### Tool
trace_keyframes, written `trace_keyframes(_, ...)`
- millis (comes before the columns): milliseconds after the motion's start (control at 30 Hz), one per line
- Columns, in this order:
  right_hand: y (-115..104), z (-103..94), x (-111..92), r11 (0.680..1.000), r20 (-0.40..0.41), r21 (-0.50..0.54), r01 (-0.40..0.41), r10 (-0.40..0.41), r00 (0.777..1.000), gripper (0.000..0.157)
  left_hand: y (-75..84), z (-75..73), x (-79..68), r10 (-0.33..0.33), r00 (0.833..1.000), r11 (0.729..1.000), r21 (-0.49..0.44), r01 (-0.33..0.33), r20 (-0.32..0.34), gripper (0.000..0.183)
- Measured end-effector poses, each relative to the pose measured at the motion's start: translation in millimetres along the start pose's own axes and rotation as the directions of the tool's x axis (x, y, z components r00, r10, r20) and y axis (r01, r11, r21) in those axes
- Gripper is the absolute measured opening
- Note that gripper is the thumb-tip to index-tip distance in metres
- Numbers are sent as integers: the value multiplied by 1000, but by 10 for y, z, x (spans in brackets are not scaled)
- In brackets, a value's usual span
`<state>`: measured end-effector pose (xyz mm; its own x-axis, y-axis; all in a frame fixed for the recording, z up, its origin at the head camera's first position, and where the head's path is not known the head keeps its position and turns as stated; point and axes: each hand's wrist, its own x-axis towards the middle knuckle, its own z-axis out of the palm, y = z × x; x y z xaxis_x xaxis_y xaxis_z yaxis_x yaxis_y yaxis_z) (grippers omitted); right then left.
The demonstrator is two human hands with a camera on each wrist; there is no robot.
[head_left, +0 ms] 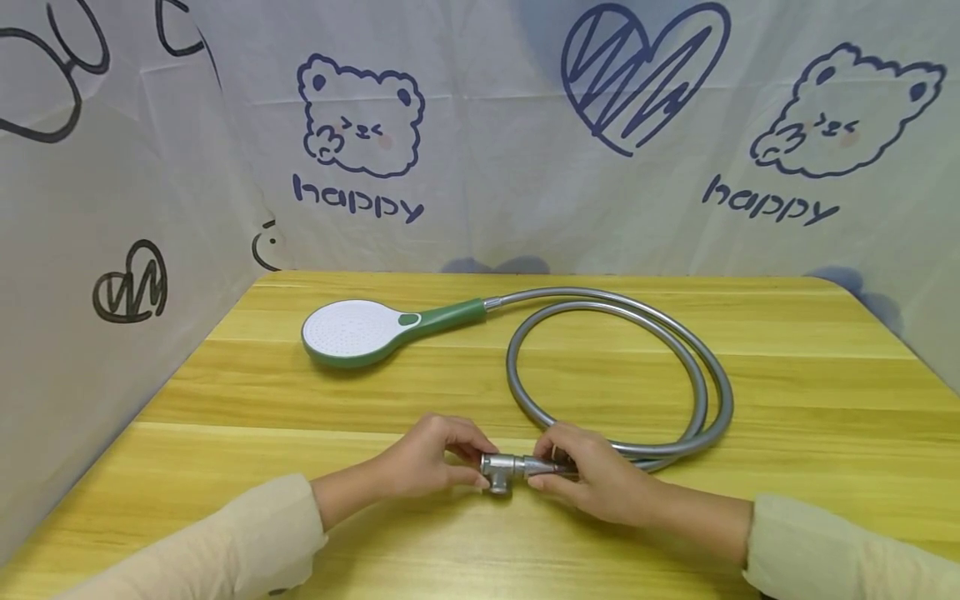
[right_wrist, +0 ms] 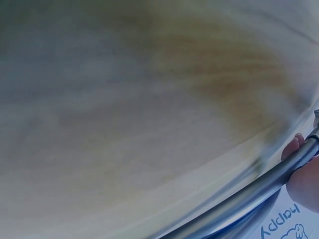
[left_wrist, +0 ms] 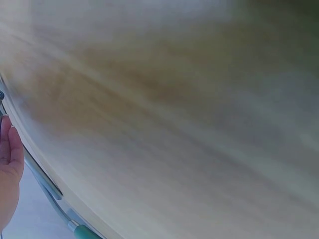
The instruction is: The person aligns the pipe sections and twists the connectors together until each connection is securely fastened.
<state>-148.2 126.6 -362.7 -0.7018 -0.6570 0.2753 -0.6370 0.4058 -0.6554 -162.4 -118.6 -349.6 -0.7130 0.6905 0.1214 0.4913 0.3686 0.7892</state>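
Observation:
Near the table's front, my left hand pinches the left end of a chrome T-shaped pipe fitting between thumb and fingers. From the right, my right hand grips the metal end of a grey shower hose, which meets the fitting in line; how far it is screwed on cannot be told. The hose curls in a loop behind the right hand and runs to a green-and-white shower head, lying face up at the back left. In the right wrist view the hose passes between thumb and fingers.
Both hands work low over a yellow wood-grain table. White cloth printed with bears and hearts hangs behind it and along the sides. The wrist views mostly show blurred table surface, with the hands cut off at the frame edges.

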Motion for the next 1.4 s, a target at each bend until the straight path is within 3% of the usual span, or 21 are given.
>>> trace_keyframes(200, 0, 12, -2, 1000, -31, -23, 11, -11, 999, 28, 6, -1, 0, -3, 1000, 1000, -5, 3, -3, 26)
trace_keyframes(533, -14, 50, -8, 997, -74, -70, 15, -20, 997, 24, -9, 0, 6, -4, 1000, 1000, -9, 4, -3, 26)
trace_keyframes(1000, 25, 38, -11, 997, -60, -50, 60, -63, 996, 17, -9, 4, 7, 2, 1000, 1000, 3, -2, -2, 25)
trace_keyframes(1400, -9, 25, 0, 995, -12, -100, 7, -8, 1000, 10, 9, 6, 2, 57, 998, 998, 31, -57, -4, 22)
